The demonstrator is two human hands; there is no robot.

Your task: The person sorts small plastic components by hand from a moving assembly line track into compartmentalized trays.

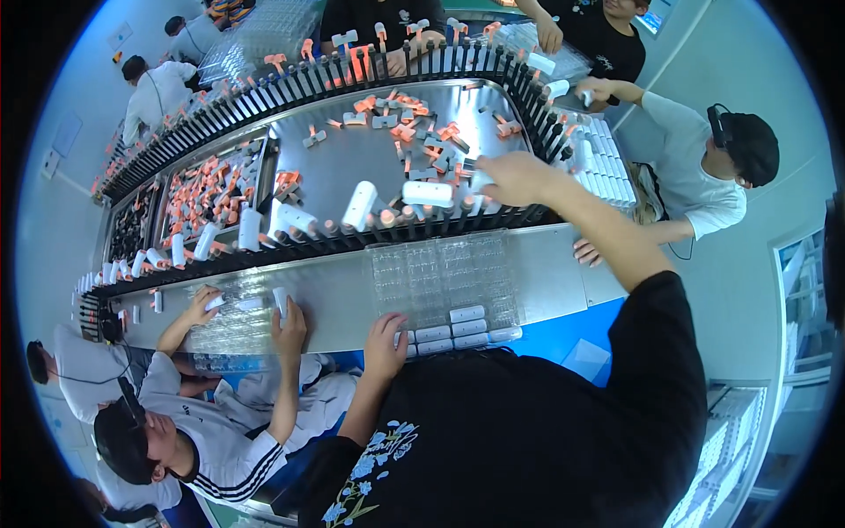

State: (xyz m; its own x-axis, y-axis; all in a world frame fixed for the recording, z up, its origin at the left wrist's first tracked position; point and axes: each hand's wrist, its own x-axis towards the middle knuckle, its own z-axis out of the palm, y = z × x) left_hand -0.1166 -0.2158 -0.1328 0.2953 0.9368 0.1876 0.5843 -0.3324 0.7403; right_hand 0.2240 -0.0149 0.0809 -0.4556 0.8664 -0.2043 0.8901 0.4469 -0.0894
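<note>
My right hand (519, 179) reaches over the peg-lined conveyor. Its fingers are closed on a small white plastic case (480, 181) at the near row of pegs. Beside it, other white cases (429, 194) rest on the pegs. My left hand (385, 346) lies with fingers stretched along the near left edge of a clear blister tray (444, 273), holding nothing that I can see. Next to its fingertips, several white cases (469, 327) sit in rows in the tray's near right part. The tray's far pockets show no cases.
Behind the pegs (422, 231), a metal tray (308, 167) holds loose orange and grey parts (405, 132). A bin (207, 198) of orange pieces stands to the left. A co-worker's hands (289, 330) work over another clear tray at left. Stacked white cases (603, 163) lie at right.
</note>
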